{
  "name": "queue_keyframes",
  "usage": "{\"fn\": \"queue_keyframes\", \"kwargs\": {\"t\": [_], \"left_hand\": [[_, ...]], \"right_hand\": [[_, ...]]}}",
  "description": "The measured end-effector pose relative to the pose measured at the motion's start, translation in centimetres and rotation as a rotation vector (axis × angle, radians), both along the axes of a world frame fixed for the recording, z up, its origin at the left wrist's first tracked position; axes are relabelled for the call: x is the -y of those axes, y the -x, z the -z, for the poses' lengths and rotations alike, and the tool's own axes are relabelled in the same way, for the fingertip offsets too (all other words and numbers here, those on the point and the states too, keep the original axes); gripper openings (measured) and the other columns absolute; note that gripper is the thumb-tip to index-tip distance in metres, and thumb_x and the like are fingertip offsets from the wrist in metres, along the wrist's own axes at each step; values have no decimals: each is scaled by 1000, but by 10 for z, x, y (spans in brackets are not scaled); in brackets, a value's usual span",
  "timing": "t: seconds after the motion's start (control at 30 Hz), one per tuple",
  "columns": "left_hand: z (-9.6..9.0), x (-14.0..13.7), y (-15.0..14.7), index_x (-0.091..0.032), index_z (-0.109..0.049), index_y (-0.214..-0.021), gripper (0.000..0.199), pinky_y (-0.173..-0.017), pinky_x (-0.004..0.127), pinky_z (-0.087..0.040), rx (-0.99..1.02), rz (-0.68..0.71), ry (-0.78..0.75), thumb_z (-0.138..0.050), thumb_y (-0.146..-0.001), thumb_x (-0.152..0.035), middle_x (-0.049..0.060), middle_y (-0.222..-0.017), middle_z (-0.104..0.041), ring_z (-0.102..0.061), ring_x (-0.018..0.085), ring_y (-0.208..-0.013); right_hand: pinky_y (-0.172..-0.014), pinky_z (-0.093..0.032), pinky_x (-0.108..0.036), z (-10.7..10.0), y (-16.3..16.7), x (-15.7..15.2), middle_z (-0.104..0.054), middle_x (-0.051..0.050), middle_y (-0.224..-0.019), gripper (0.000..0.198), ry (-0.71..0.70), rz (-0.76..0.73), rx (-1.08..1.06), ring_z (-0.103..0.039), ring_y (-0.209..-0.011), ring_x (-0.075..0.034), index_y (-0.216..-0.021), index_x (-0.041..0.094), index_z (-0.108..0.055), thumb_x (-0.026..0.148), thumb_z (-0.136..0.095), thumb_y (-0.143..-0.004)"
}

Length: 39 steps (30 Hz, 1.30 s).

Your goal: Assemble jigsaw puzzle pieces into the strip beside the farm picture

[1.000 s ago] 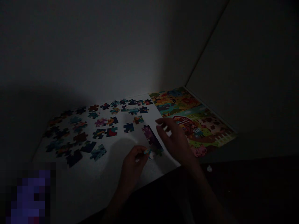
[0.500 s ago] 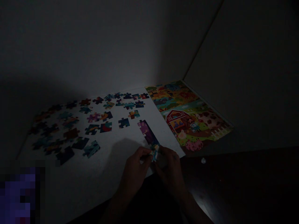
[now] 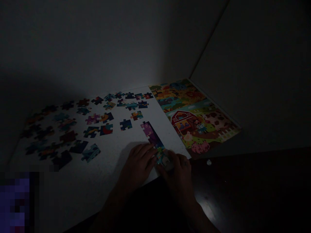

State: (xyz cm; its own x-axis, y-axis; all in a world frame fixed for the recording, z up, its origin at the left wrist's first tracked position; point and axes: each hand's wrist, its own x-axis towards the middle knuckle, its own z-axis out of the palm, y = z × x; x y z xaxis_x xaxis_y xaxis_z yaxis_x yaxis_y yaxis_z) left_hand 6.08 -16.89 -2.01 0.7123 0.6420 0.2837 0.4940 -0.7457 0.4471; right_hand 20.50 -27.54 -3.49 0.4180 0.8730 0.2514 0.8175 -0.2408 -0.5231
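Beside the dim wall, on the white bench, the left hand and right hand flank a teal puzzle piece at the near end of the purple strip, seemingly steadying it, each grip's closure untellable.

Has multicoloured knobbed puzzle pieces left of a narrow purple puzzle strip, a colourful rectangular picture sheet right, on a flat white tabletop.

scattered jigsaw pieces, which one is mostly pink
The pink-purple jigsaw piece, just left of the orange and dark one; no other looks mostly pink.
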Motion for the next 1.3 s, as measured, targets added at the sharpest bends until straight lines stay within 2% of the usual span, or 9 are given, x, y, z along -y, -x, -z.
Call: {"fn": "queue_keyframes", "kwargs": {"t": [0.37,0.57,0.87,1.07,1.17,1.3], "left_hand": [[2,2,0,-27,-69,-115,25,-102,45,-44,-28,-3,-15,-54,-95,-28,7,-124,-65,-55,25,-118],[0,3,-1,-24,-69,-112,25,-101,46,-45,-26,22,-86,-51,-96,-26,8,-123,-65,-55,26,-117],[0,3,0,-22,-69,-107,23,-103,46,-44,-4,22,-73,-50,-95,-22,7,-122,-67,-57,25,-118],[0,3,-1,-21,-67,-113,26,-102,45,-45,-7,11,-76,-49,-94,-18,8,-121,-67,-57,24,-116],[0,2,-1,-20,-67,-114,28,-102,44,-45,-7,17,-91,-49,-93,-15,9,-122,-66,-56,24,-115],[-1,2,-1,-20,-67,-115,30,-100,44,-46,-13,22,-89,-49,-92,-13,9,-121,-66,-56,25,-115]], "right_hand": [[-84,-50,-48,-5,-1,-3,-63,-14,-105,46,18,14,15,-58,-98,-30,-126,22,-57,54,-54,-92],[-83,-54,-48,-7,-1,-3,-62,-13,-107,44,30,-7,-7,-60,-97,-29,-125,25,-57,53,-52,-93],[-81,-56,-46,-5,-1,-5,-61,-14,-106,47,47,12,-6,-60,-100,-30,-126,23,-57,55,-53,-92],[-81,-57,-44,-6,-5,-2,-60,-13,-108,48,59,-43,8,-61,-100,-29,-132,25,-55,50,-54,-92],[-78,-58,-42,-6,-7,-1,-59,-14,-110,50,74,-21,-8,-62,-99,-29,-133,23,-54,49,-57,-90],[-79,-58,-41,-14,-7,-5,-58,-13,-115,41,138,-9,-101,-64,-100,-27,-127,23,-55,40,-59,-90]]}}
